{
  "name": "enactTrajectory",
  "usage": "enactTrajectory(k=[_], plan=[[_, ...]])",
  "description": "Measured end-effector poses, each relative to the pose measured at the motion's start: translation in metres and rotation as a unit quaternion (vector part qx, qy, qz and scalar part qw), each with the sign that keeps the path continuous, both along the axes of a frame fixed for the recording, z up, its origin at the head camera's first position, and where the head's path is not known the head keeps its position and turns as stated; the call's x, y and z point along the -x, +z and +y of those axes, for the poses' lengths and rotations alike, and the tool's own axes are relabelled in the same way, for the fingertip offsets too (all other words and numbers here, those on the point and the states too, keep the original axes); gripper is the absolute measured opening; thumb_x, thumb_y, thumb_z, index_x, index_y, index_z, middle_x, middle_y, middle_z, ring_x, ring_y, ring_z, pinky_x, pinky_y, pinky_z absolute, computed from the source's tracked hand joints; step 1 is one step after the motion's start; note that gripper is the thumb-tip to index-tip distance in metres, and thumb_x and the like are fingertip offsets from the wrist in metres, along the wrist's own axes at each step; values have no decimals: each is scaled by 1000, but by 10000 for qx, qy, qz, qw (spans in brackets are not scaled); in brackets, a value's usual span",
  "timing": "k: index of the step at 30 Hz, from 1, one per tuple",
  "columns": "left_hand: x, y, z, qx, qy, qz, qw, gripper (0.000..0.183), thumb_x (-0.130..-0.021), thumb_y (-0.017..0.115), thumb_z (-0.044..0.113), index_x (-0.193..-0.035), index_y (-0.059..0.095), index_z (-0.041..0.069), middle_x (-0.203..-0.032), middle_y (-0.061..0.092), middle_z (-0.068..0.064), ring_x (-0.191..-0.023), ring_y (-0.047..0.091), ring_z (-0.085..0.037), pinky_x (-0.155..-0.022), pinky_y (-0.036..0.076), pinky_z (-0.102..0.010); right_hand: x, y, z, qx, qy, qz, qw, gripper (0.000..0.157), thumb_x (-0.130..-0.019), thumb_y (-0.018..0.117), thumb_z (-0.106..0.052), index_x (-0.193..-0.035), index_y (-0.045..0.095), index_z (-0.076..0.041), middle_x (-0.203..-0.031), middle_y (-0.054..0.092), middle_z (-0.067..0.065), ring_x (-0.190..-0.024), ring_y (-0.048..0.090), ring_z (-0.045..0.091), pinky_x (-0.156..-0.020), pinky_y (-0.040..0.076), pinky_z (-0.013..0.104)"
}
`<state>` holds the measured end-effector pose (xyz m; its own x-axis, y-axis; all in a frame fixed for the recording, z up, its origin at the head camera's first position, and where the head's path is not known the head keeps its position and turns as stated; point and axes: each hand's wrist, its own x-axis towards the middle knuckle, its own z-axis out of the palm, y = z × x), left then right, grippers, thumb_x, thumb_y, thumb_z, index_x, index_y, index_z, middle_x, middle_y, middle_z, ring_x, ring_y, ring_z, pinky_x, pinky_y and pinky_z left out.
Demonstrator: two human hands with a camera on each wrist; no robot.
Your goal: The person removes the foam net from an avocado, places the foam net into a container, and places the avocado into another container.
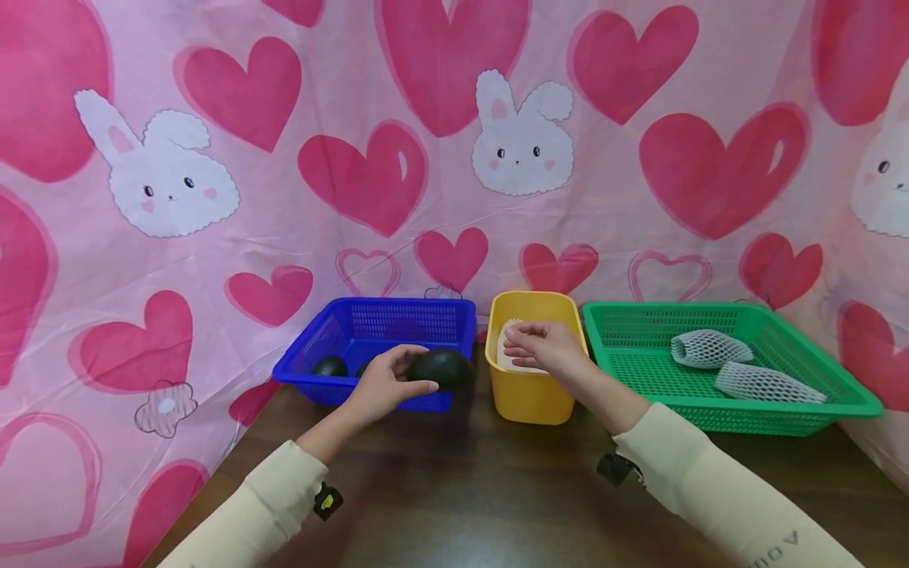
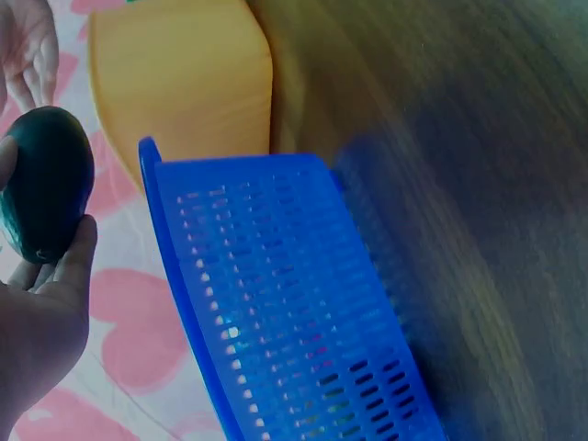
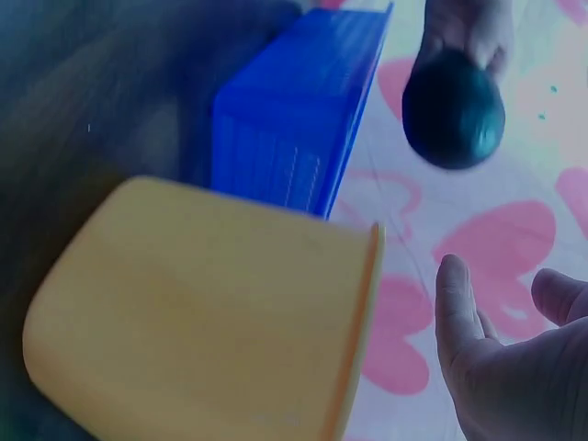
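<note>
A dark green avocado (image 1: 440, 369) is held by my left hand (image 1: 387, 379), thumb on its near side and fingers behind, above the right end of the blue basket (image 1: 305, 382). In the left wrist view the avocado (image 2: 48, 184) is raised higher than the basket's rim. Over the yellow bin (image 1: 534, 398) hovers my right hand (image 1: 550, 347), its fingers loosely bent with nothing between them. White foam netting (image 1: 506, 347) shows inside the bin, partly hidden by that hand. The right wrist view shows the right hand (image 3: 514, 358) apart from the avocado (image 3: 454, 110).
Another avocado (image 1: 330, 367) lies in the blue basket, and a further dark one is partly behind the left hand. To the right, a green basket (image 1: 639, 363) contains two white foam net sleeves (image 1: 710, 349). All three containers stand on a brown wooden table (image 1: 469, 489) before a heart-patterned cloth (image 1: 270, 197).
</note>
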<state>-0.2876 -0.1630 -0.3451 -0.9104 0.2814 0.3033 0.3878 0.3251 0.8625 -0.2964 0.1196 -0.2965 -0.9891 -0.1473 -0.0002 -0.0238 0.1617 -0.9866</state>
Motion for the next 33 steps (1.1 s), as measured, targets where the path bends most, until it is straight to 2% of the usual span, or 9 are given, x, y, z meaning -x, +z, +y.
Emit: enactTrajectory(k=[5, 10, 17, 23, 28, 33], plan=[[9, 5, -9, -5, 472, -74, 9989, 56, -77, 83, 19, -126, 59, 5, -124, 62, -13, -110, 63, -28, -84, 54, -38, -10, -8, -15, 186, 131, -80, 9997, 43, -95, 65, -24, -124, 59, 5, -113, 65, 23, -102, 67, 30, -84, 53, 37], [19, 8, -19, 149, 928, -143, 9955, 59, -79, 82, 26, -129, 57, 5, -128, 59, -15, -115, 59, -31, -86, 53, -41, -16, -22, -33, 274, 262, -215, 9991, 34, -94, 67, -22, -117, 63, 3, -101, 69, 16, -93, 69, 26, -83, 54, 38], [36, 4, -26, 300, 1294, -286, 9907, 62, -79, 82, 29, -130, 56, 6, -127, 59, -14, -111, 61, -29, -72, 55, -37, -23, -44, -54, 255, 556, -307, 9977, 29, -94, 65, -15, -111, 62, 7, -96, 69, 14, -87, 69, 26, -79, 55, 39], [49, 0, -28, 602, 1621, -116, 9849, 62, -78, 82, 32, -128, 57, 5, -126, 60, -14, -115, 58, -31, -83, 52, -43, -25, -62, -67, 4, 619, -553, 9966, 39, -92, 68, -17, -115, 55, 12, -105, 66, 20, -94, 68, 33, -82, 54, 43], [62, -4, -27, 806, 1782, 95, 9806, 58, -77, 83, 32, -124, 60, 5, -120, 63, -14, -109, 61, -31, -85, 51, -45, -24, -76, -80, 70, 415, -600, 9973, 48, -94, 65, -15, -123, 46, 18, -114, 62, 29, -102, 64, 40, -83, 53, 42], [75, -9, -24, 1002, 1907, 297, 9761, 58, -75, 84, 30, -120, 61, 3, -117, 64, -16, -106, 60, -32, -89, 48, -46, -22, -84, -92, 529, -4, -379, 9979, 48, -96, 62, -12, -125, 41, 19, -112, 61, 32, -101, 64, 40, -82, 54, 42]])
